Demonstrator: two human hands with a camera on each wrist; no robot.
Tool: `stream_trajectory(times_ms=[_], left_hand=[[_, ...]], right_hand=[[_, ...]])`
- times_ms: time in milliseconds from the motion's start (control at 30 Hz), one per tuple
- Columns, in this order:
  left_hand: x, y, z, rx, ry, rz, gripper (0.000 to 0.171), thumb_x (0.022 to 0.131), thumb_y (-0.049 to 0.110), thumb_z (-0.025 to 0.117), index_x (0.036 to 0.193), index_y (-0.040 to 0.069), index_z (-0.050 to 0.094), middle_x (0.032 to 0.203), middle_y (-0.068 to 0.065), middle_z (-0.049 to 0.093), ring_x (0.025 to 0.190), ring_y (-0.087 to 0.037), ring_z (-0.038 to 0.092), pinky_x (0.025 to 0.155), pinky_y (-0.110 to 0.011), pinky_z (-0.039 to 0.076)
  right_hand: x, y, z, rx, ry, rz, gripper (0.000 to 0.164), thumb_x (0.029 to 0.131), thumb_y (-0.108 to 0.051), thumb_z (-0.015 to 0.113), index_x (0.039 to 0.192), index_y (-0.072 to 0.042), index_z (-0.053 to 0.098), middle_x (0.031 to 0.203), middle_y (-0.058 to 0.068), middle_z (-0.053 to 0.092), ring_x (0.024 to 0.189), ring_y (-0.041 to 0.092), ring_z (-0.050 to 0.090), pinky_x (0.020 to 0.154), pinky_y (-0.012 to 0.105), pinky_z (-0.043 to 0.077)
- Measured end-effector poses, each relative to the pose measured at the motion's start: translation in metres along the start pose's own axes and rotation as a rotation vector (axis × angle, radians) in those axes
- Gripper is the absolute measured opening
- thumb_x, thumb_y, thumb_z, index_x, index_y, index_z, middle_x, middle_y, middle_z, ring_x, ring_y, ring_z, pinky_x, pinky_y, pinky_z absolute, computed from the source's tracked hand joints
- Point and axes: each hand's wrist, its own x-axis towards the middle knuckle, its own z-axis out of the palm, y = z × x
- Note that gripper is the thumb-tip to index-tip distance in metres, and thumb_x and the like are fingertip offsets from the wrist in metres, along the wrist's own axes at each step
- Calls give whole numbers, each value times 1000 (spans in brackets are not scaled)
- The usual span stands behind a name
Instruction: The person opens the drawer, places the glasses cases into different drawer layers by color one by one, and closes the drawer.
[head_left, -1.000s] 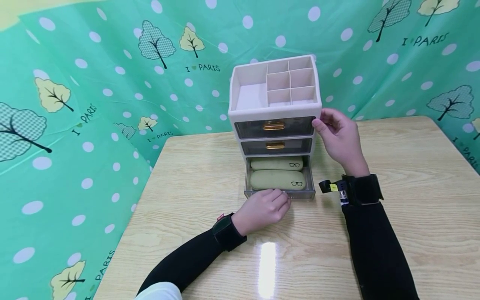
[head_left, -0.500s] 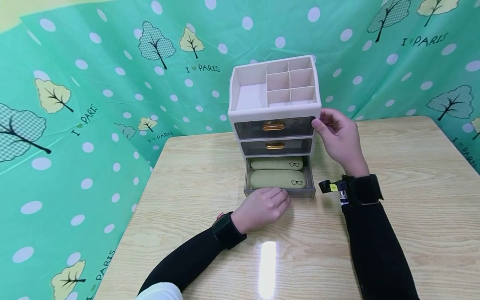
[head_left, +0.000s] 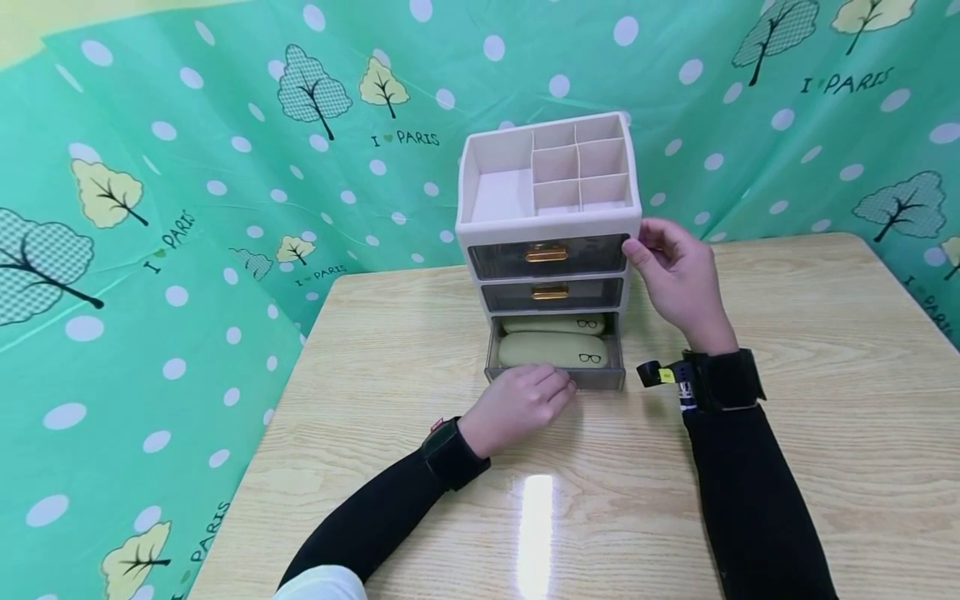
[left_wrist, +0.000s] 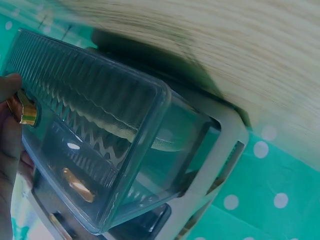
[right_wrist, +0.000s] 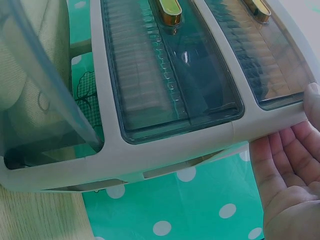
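A white desktop organizer [head_left: 547,221] stands on the table, its lowest drawer [head_left: 600,380] pulled partly out. Inside that drawer lie two green glasses cases, the front case [head_left: 547,350] and the rear case [head_left: 543,324], each printed with a small pair of glasses. My left hand [head_left: 517,410] is at the drawer's front; the left wrist view has its fingers pinching the gold handle [left_wrist: 22,110]. At the organizer's upper right, my right hand [head_left: 678,283] grips the side, thumb on the front edge and fingers along the side wall. The upper two drawers are closed.
Divided compartments [head_left: 581,162] form the organizer's open top. A green polka-dot cloth [head_left: 405,192] hangs behind and to the left of the wooden table [head_left: 375,350]. Light reflects off the tabletop at the front.
The lowest drawer has slid slightly inward with the glasses cases, and my left hand has moved along with it. My right hand stays on the organizer's side.
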Motion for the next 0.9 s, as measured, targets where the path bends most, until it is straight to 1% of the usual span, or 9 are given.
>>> stream_trajectory(times_ms=[133,333,467,567,767,900], left_hand=[[1,-3,3,-10,-6,-15,22,97,0,64,108,12,80,103,1,75,94,-12,67,83,-21,57],[2,-5,5,-18,-17,-16,23,97,0,64,109,11,80,105,0,75,95,-12,68,86,-21,58],[2,-7,7,-39,-27,-36,23,98,0,62,109,10,79,105,-1,75,95,-13,67,85,-21,58],[2,-9,9,-51,-24,-43,24,98,-1,61,109,11,79,105,-1,75,95,-13,67,85,-22,58],[3,-11,10,-39,-6,-32,23,98,-1,62,107,11,80,104,0,75,94,-12,67,85,-22,58],[4,-11,10,-59,-5,-40,23,97,-1,63,107,11,80,104,-1,75,94,-13,68,86,-22,58]], right_hand=[[0,-1,0,-9,-1,4,34,101,-18,68,128,2,65,111,10,68,99,11,63,86,15,52],[1,0,0,-2,-2,2,33,101,-17,68,128,2,66,110,9,68,99,11,63,86,15,52],[0,0,1,-8,-4,6,34,101,-18,68,128,1,66,111,9,68,99,11,63,86,15,52],[1,-1,1,-8,-5,11,34,101,-19,68,128,1,66,112,9,68,100,11,63,87,15,52],[1,-1,1,1,-4,9,34,101,-18,68,128,2,65,112,9,68,100,11,63,87,15,52],[0,0,1,6,-3,6,34,101,-18,68,128,2,65,111,8,69,99,10,63,86,15,52]])
